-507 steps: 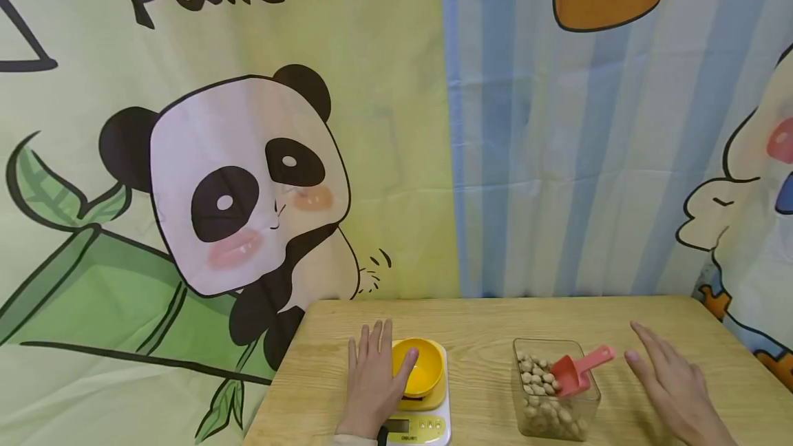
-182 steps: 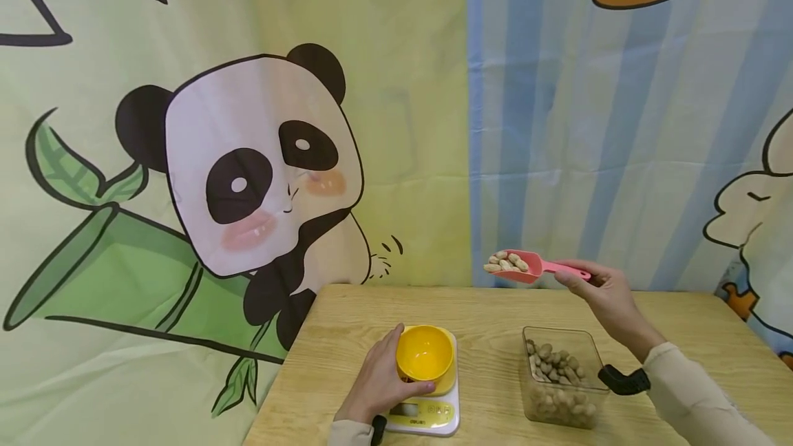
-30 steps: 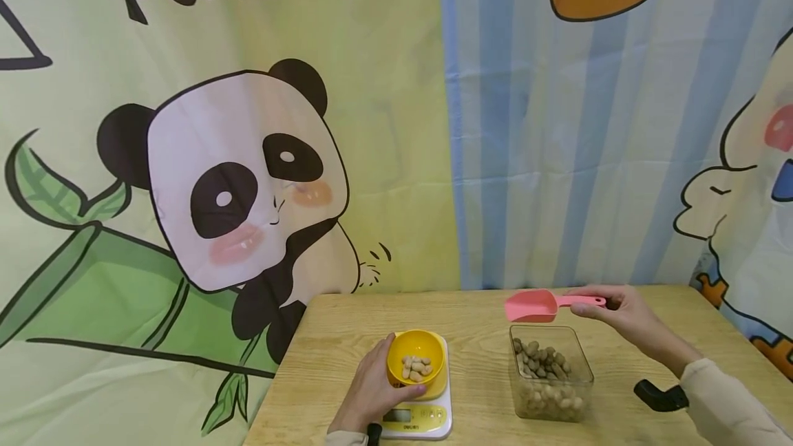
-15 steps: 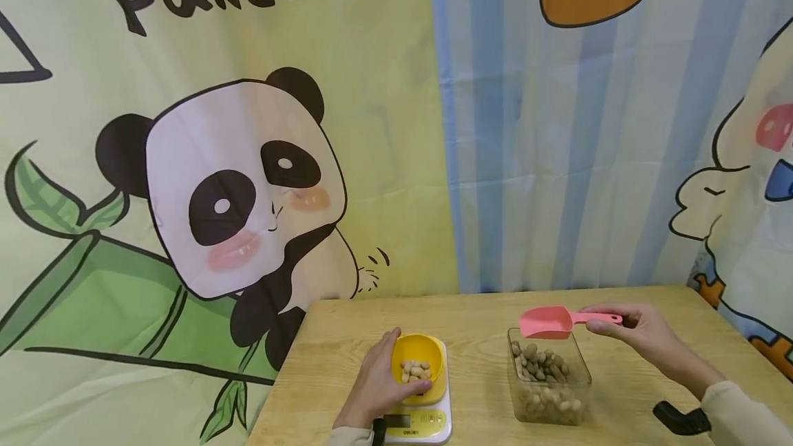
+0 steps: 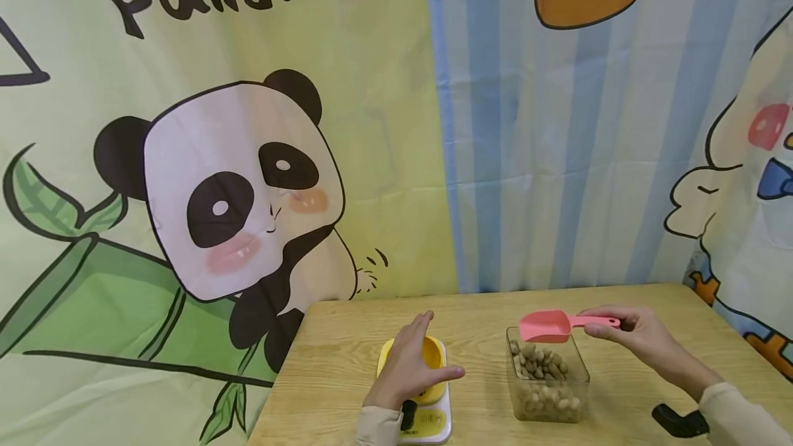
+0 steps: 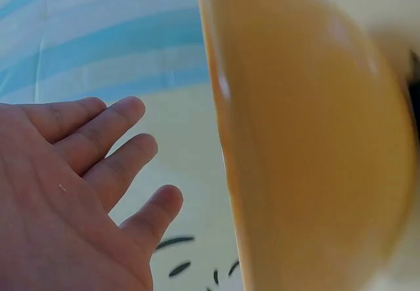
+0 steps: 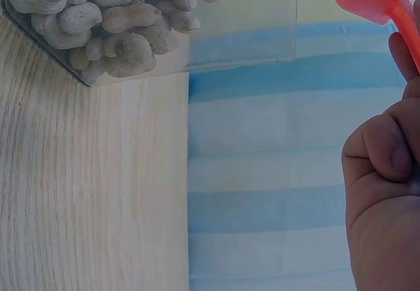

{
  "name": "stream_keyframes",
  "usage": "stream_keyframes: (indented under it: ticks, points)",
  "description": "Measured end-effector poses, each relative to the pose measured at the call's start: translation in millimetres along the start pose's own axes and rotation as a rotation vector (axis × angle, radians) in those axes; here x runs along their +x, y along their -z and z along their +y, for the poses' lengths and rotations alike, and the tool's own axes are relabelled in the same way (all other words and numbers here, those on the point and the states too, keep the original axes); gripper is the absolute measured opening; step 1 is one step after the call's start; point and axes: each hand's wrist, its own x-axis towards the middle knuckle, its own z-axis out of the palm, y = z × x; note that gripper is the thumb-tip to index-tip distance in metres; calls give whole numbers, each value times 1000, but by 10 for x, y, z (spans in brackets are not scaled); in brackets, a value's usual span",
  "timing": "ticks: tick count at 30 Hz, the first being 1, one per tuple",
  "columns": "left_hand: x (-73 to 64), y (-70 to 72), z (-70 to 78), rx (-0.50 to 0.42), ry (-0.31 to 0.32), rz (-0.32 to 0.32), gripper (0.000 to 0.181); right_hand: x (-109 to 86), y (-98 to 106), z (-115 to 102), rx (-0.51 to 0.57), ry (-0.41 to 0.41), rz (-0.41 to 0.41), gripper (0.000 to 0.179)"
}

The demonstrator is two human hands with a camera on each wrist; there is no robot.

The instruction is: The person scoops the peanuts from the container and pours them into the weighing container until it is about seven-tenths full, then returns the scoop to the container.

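Note:
My left hand (image 5: 405, 367) hovers over the yellow bowl (image 5: 434, 351), its fingers extended and thumb spread. In the left wrist view the bowl's curved side (image 6: 315, 133) looms close, with a gap between it and the fingertips. The bowl stands on a white and yellow kitchen scale (image 5: 436, 425); the hand hides its inside and most of the display. My right hand (image 5: 647, 343) pinches the handle of a pink scoop (image 5: 545, 327), held empty above a clear container (image 5: 582, 372). Peanuts (image 7: 131, 18) partly fill that container.
The wooden table (image 5: 480, 336) carries the scale on the left and the container to its right. Behind it hangs a cartoon curtain (image 5: 396, 157). A black wrist strap piece (image 5: 678, 422) juts from the right sleeve.
The scoop carried peanuts earlier; now it is empty and peanuts went into the bowl. My left hand has just let go of the bowl and risen over it. The scoop moved slightly down and right.

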Motion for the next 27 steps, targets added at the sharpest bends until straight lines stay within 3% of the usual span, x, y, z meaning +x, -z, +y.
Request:
stream_keyframes:
  ticks: [14, 20, 24, 27]
  points:
    - [120, -453, 279, -102, -11, -89, 111, -34, -5, 47, 5, -19, -14, 25]
    - [189, -644, 369, -50, -107, -144, 107, -46, -19, 81, 8, -34, -1, 24]
    - [237, -725, 415, 23, -181, -146, 108, -57, -21, 94, 7, -39, 5, 24]
    - [267, -751, 457, 53, -203, -144, 110, -65, -12, 78, 14, -38, 1, 25]
